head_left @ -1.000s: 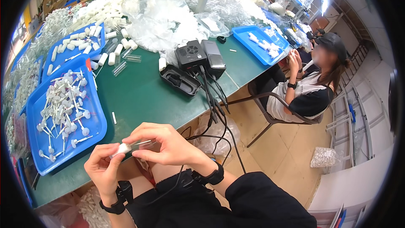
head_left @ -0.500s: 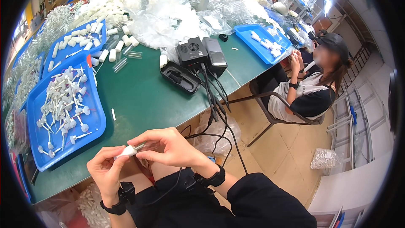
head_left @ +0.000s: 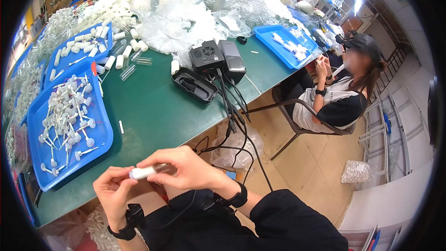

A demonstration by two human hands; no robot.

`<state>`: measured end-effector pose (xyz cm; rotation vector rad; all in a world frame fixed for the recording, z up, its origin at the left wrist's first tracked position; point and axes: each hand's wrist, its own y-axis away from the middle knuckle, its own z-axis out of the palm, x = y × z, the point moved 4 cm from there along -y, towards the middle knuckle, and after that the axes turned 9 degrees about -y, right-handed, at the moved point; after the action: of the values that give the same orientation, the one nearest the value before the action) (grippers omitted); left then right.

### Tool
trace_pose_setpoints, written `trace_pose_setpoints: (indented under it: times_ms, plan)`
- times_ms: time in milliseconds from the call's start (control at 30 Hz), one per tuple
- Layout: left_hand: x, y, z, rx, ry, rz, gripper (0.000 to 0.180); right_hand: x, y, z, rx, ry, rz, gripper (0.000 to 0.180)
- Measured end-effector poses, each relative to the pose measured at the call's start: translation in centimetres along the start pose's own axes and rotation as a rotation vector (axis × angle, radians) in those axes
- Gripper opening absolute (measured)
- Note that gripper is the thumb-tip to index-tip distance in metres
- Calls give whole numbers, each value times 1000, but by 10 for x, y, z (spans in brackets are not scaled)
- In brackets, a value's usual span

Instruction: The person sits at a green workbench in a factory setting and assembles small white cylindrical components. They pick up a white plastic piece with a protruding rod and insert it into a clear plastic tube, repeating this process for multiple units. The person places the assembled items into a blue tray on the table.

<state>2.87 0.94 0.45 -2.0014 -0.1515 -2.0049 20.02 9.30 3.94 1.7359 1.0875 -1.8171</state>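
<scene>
Above my lap, near the table's front edge, both hands meet at a white cylindrical cap point(head_left: 145, 173). Thumb and fingertips of my left hand point(head_left: 113, 185) pinch its pale bluish end. My right hand point(head_left: 188, 169) has its thumb and fingers closed around the other end, where a clear tube point(head_left: 166, 168) shows between them. The fingers partly hide how tube and cap join. On the table left of my hands lies a blue tray point(head_left: 103, 146) with many white stemmed pieces point(head_left: 69, 111) that have round pale heads.
Another blue tray point(head_left: 109, 37) bears white caps. Loose caps, clear tubes point(head_left: 127, 72) and plastic bags point(head_left: 172, 16) cover the back. A black box point(head_left: 206, 56) with cables and an open black case point(head_left: 195, 85) sit mid-table. At right, a person point(head_left: 325, 97) sits by a further blue tray point(head_left: 262, 35).
The cap has turned from tilted to nearly level, and its bluish end now shows. My right hand has shifted slightly left and down along it. The view has shifted a little.
</scene>
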Motion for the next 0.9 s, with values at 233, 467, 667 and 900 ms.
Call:
trace_pose_setpoints:
  times_ms: [233,467,667,900]
  plan:
    - [11,3,4,94,-88,111,21,0,0,12,67,52,-43,23]
    - [22,14,8,99,-221,137,25,7,4,17,-5,12,88,19]
    - [21,19,6,145,-197,168,24,-3,4,21,49,54,-1,21]
    - [28,21,11,154,-340,312,22,-7,10,20,86,133,-26,23]
